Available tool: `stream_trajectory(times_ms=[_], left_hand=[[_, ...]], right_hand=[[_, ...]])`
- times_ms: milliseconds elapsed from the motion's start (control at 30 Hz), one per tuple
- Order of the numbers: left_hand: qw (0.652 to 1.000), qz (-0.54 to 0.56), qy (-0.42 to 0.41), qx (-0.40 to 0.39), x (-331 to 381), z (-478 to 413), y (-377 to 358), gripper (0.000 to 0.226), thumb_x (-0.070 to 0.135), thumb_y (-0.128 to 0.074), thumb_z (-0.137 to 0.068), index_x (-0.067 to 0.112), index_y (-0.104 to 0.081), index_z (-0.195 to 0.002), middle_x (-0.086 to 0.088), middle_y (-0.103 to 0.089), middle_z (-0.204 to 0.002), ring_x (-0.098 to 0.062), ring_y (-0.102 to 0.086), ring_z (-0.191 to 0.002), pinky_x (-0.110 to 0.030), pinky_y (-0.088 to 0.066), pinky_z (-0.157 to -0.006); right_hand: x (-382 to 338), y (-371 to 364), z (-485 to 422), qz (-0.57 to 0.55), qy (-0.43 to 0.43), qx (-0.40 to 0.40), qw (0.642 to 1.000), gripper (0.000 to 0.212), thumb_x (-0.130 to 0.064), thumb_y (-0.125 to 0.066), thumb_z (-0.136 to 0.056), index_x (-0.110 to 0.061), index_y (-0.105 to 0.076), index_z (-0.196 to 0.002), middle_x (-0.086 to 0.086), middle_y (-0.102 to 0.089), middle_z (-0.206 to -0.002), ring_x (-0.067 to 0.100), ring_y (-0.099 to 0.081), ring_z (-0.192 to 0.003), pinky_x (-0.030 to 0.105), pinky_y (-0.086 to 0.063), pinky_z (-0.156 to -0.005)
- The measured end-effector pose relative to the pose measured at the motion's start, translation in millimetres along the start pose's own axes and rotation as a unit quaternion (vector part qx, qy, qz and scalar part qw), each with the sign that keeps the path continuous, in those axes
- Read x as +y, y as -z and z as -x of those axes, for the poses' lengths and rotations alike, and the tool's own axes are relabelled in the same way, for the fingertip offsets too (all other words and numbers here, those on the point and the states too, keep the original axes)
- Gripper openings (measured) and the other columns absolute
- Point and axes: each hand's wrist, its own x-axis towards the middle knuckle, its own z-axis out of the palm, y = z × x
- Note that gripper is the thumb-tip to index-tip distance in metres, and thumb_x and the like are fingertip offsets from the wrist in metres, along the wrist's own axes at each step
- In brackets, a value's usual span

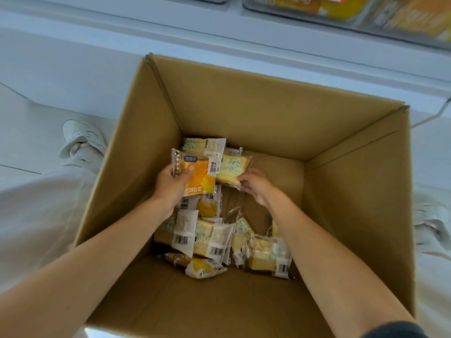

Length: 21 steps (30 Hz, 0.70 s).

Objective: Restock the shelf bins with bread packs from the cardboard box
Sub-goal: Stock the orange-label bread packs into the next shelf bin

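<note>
On my feed both bare arms reach down into the open cardboard box [244, 106], which fills the middle of the frame and stands on a pale floor. The left hand [170, 186] holds an orange bread pack [202, 176] at the box's left-centre: its grip is wrapped round the pack's left edge, with the thumb lying across the printed front and the fingers hidden behind. Just beside it, the right hand [256, 186] pinches the lower right corner of a pale bread pack [231, 169] between curled fingertips, a narrow grip on the wrapper alone. The two packs touch or overlap at their inner edges; I cannot tell which. Another pale pack [205, 145] lies behind them against the far wall. Lower in the frame a loose heap of packs [214, 240] covers the near left part of the box bottom, several turned barcode-side up, while the right part shows bare cardboard. The shelf bins [380, 23] run along the upper right edge, clear-walled, blurred and showing orange packs inside, well apart from the hands. A white shoe [83, 140] stands to the left of the box, and a blurred second shoe [429, 223] sits at the right edge.
</note>
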Motion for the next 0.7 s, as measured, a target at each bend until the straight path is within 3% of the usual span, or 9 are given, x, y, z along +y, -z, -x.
stream_trajectory(times_ms=[100,200,300,367,433,500,567,633,700], left_hand=[[0.999,0.011,0.005,-0.029,9.0,11.2,-0.6,0.032,0.031,-0.057,-0.098,0.02,-0.056,-0.128,-0.005,-0.068,-0.115,-0.019,-0.068,-0.095,-0.029,-0.054,-0.068],[0.991,0.049,0.048,-0.114,22.2,30.4,-8.4,0.04,0.039,-0.053,-0.098,0.026,-0.045,-0.135,-0.008,-0.063,-0.126,-0.028,-0.065,-0.106,-0.054,-0.056,-0.085],[0.959,0.139,0.075,-0.235,39.5,50.5,-22.6,0.066,0.062,-0.053,-0.087,0.03,-0.04,-0.142,-0.012,-0.056,-0.136,-0.034,-0.056,-0.123,-0.062,-0.051,-0.09],[0.946,0.161,0.053,-0.277,52.1,66.8,-29.8,0.076,0.069,-0.055,-0.081,0.019,-0.051,-0.137,-0.013,-0.063,-0.13,-0.03,-0.06,-0.122,-0.053,-0.053,-0.092],[0.952,0.162,0.032,-0.258,61.9,80.2,-29.5,0.043,0.049,-0.058,-0.092,0.014,-0.065,-0.117,-0.013,-0.072,-0.111,-0.026,-0.067,-0.108,-0.048,-0.053,-0.095],[0.961,0.168,0.037,-0.216,67.6,85.2,-23.0,0.019,0.028,-0.059,-0.096,0.014,-0.064,-0.108,-0.015,-0.073,-0.102,-0.029,-0.069,-0.098,-0.048,-0.053,-0.095],[0.956,0.197,0.048,-0.211,74.7,88.7,-15.2,0.019,0.02,-0.059,-0.097,0.013,-0.058,-0.114,-0.016,-0.071,-0.103,-0.031,-0.071,-0.093,-0.047,-0.058,-0.086],[0.953,0.194,0.038,-0.231,83.7,92.6,-11.9,0.025,0.019,-0.058,-0.097,0.014,-0.055,-0.122,-0.017,-0.069,-0.11,-0.032,-0.07,-0.097,-0.047,-0.058,-0.084],[0.951,0.179,0.022,-0.252,92.4,97.6,-11.1,0.03,0.02,-0.057,-0.097,0.015,-0.053,-0.126,-0.018,-0.068,-0.116,-0.034,-0.069,-0.102,-0.046,-0.059,-0.082]], right_hand=[[-21.2,17.4,32.7,0.02,0.099,0.067,0.993,0.018,-0.005,-0.057,-0.091,-0.011,-0.062,-0.107,0.009,-0.067,-0.109,0.02,-0.066,-0.092,0.023,-0.053,-0.068],[-43.9,27.6,79.6,0.138,0.238,0.127,0.953,0.026,-0.019,-0.06,-0.091,-0.017,-0.063,-0.116,-0.001,-0.063,-0.113,0.011,-0.061,-0.098,0.02,-0.047,-0.074],[-53.1,10.8,127.9,0.254,0.319,0.023,0.913,0.026,-0.034,-0.065,-0.088,-0.025,-0.06,-0.112,-0.005,-0.058,-0.119,0.009,-0.054,-0.109,0.026,-0.042,-0.088],[-50.7,-1.7,147.7,0.32,0.286,-0.067,0.901,0.032,-0.04,-0.065,-0.087,-0.034,-0.058,-0.118,-0.01,-0.053,-0.134,0.009,-0.05,-0.121,0.029,-0.04,-0.099],[-54.0,-4.9,159.5,0.281,0.276,-0.09,0.915,0.032,-0.036,-0.065,-0.085,-0.042,-0.061,-0.116,-0.009,-0.046,-0.145,0.01,-0.044,-0.132,0.033,-0.04,-0.106],[-66.4,2.5,168.7,0.182,0.295,-0.03,0.938,0.033,-0.022,-0.067,-0.088,-0.031,-0.062,-0.12,-0.002,-0.052,-0.138,0.016,-0.045,-0.133,0.033,-0.044,-0.101],[-78.5,13.6,173.4,0.161,0.282,0.071,0.943,0.05,-0.026,-0.068,-0.089,-0.019,-0.051,-0.135,0.002,-0.049,-0.14,0.021,-0.043,-0.134,0.026,-0.044,-0.092],[-83.7,21.2,170.7,0.141,0.201,0.073,0.967,0.075,-0.045,-0.072,-0.084,-0.017,-0.038,-0.145,0.003,-0.045,-0.145,0.023,-0.045,-0.131,0.028,-0.041,-0.091],[-86.9,23.4,172.2,0.126,0.141,0.025,0.982,0.073,-0.053,-0.074,-0.078,-0.019,-0.046,-0.136,0.002,-0.056,-0.134,0.022,-0.053,-0.122,0.037,-0.039,-0.097]])
